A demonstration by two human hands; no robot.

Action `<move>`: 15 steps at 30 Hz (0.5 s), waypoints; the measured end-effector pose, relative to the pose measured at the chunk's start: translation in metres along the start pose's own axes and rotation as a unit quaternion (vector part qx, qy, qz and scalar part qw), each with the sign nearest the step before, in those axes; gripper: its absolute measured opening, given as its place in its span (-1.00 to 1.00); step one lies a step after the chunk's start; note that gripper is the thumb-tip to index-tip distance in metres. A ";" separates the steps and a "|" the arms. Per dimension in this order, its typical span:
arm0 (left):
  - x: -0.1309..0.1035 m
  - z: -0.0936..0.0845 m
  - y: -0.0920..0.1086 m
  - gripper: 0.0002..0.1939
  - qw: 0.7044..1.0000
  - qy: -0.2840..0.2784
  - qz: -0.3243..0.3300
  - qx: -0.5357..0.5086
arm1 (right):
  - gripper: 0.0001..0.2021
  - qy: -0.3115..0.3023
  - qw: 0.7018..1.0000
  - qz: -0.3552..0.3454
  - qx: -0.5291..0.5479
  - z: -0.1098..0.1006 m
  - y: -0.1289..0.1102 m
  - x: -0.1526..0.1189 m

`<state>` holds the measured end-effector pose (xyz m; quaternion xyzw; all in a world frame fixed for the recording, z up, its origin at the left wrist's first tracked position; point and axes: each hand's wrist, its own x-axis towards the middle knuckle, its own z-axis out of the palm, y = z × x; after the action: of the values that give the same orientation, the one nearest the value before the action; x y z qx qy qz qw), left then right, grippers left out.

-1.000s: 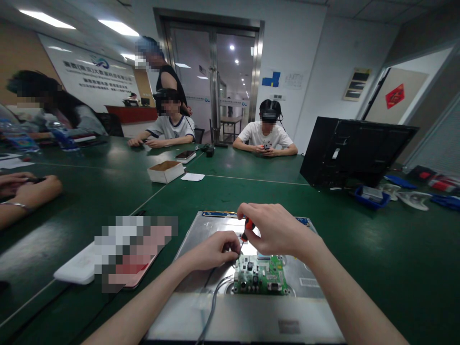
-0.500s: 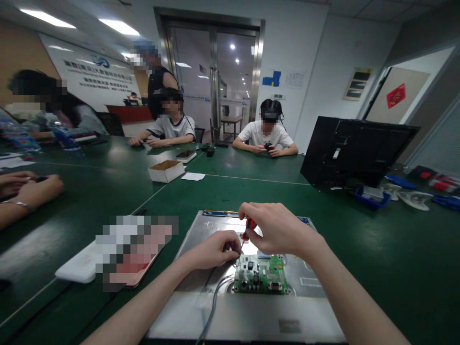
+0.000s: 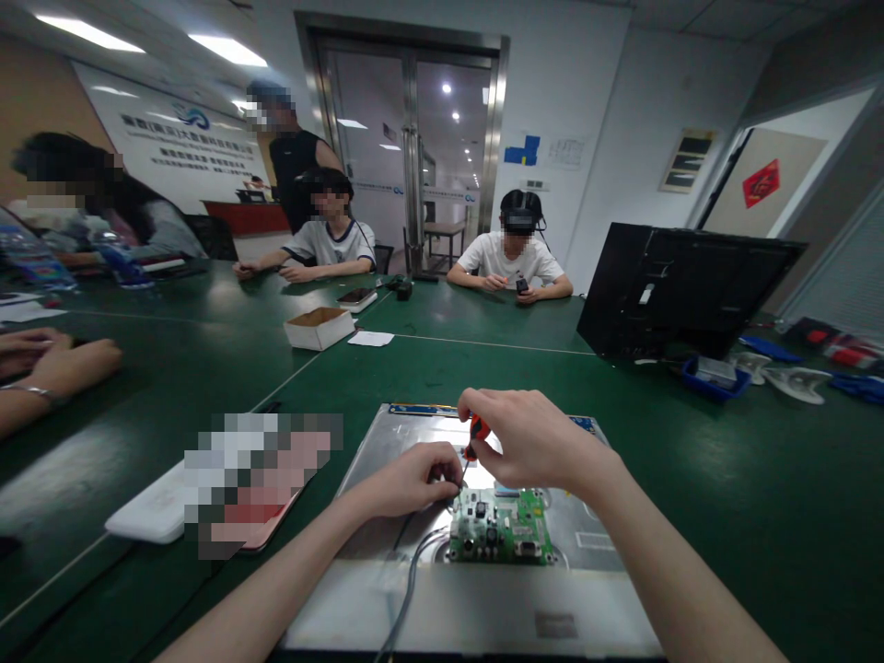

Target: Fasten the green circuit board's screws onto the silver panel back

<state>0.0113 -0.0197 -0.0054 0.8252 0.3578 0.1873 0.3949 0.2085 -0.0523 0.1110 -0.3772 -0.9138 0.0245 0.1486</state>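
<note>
The right hand grips downward beside the curled left hand.

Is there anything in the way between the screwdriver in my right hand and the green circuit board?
Nothing visible blocks the screwdriver in your right hand; it slants down towards the far left corner of the circuit board. Your left hand is close beside its tip; contact is too small to tell.

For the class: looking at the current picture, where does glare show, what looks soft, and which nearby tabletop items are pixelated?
Head view: bright glare whitens the metal panel beneath the right hand; head view: a paler sheen on the green table; head view: plastic bottles at far left look soft; head view: mosaic blocks partly cover the white item and pink item.
</note>
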 end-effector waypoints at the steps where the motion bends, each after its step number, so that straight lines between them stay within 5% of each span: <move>1: 0.000 0.000 0.000 -0.88 1.000 -0.002 0.001 0.001 | -0.79 -0.002 1.000 0.003 -0.002 0.000 0.000 0.000; 10: 0.000 0.000 0.001 -0.92 1.000 0.000 -0.010 0.000 | -0.85 0.012 0.997 0.036 -0.070 0.004 0.003 0.004; 15: 0.000 0.001 0.000 -0.88 1.000 0.003 0.002 -0.004 | -0.82 0.012 1.000 -0.002 -0.005 0.001 0.001 0.000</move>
<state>0.0119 -0.0200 -0.0054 0.8236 0.3569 0.1920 0.3968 0.2092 -0.0511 0.1103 -0.3758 -0.9130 0.0154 0.1580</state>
